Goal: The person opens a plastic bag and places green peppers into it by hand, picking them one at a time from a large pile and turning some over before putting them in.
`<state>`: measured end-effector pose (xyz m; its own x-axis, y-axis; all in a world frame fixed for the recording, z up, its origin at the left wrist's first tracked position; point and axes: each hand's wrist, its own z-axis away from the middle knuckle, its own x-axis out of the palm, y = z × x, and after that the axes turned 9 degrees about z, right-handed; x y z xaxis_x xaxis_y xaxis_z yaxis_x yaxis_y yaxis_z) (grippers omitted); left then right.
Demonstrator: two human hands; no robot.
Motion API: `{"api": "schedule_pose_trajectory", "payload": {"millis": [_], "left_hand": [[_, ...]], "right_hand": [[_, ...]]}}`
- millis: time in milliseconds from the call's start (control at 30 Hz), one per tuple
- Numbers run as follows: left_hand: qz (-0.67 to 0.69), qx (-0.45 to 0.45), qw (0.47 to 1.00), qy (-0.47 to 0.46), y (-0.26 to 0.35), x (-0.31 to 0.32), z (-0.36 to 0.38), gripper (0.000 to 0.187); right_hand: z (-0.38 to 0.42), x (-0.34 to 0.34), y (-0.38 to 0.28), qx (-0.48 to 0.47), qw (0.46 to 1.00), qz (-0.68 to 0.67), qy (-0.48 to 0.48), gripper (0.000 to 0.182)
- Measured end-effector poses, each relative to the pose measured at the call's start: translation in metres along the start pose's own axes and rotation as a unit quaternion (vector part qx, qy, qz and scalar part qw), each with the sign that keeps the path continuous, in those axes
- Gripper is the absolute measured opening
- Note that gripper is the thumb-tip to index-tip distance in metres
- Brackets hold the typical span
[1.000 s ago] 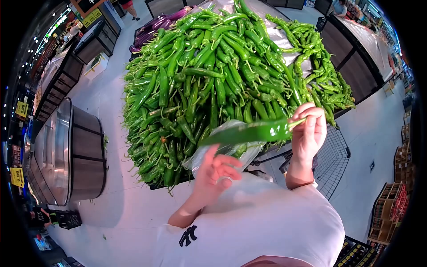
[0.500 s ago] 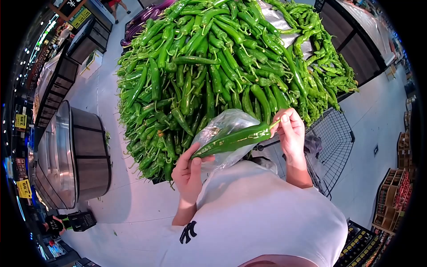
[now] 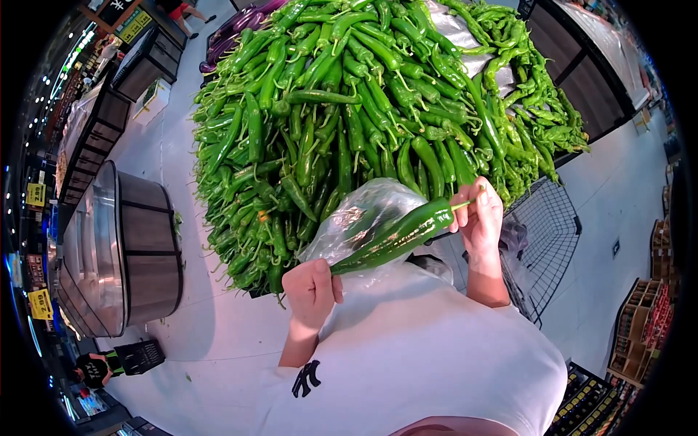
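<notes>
A long, glossy green pepper [image 3: 396, 238] lies slantwise between my two hands, its stem end up to the right. My right hand [image 3: 480, 218] is closed at the stem, with thumb and fingertips together. At the pepper's lower tip, my left hand [image 3: 309, 292] is curled into a fist; the tip disappears against its fingers. A clear plastic bag [image 3: 367, 211] hangs behind and around the pepper near my left hand, with something green showing through it. Right behind rises a big heap of green peppers [image 3: 305, 138].
Thinner, wrinkled green peppers [image 3: 523, 109] lie at the heap's right, purple eggplants [image 3: 236, 29] at its far left. A wire shopping cart [image 3: 549, 225] stands by my right arm. To the left are a metal display bin [image 3: 120, 251] and a person [image 3: 94, 369] with a black basket [image 3: 139, 357].
My left hand has curled from a loose hold into a fist and moved slightly down. The pepper has tilted a little, and my right fingers have shifted at its stem.
</notes>
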<state>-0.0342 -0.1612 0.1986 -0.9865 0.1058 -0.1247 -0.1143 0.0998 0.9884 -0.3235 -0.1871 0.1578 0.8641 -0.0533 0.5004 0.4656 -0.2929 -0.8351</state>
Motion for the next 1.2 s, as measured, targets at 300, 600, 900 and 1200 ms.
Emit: {"api": "schedule_pose_trajectory", "payload": {"millis": [300, 600, 900, 1200], "left_hand": [[-0.062, 0.106, 0.985, -0.12, 0.001, 0.019, 0.0, 0.046], [-0.058, 0.114, 0.984, -0.127, 0.001, 0.024, 0.003, 0.042], [-0.228, 0.301, 0.913, -0.153, 0.001, 0.019, -0.012, 0.019], [-0.383, 0.03, 0.918, -0.099, 0.012, -0.016, -0.045, 0.058]], "right_hand": [[0.01, 0.014, 0.013, 0.121, 0.986, -0.089, -0.068, 0.061], [0.016, 0.009, 0.022, 0.129, 0.984, -0.062, 0.106, 0.042], [0.029, 0.018, -0.001, 0.121, 0.989, -0.072, 0.035, 0.045], [0.027, -0.002, -0.027, -0.093, 0.962, 0.178, 0.184, 0.051]]}}
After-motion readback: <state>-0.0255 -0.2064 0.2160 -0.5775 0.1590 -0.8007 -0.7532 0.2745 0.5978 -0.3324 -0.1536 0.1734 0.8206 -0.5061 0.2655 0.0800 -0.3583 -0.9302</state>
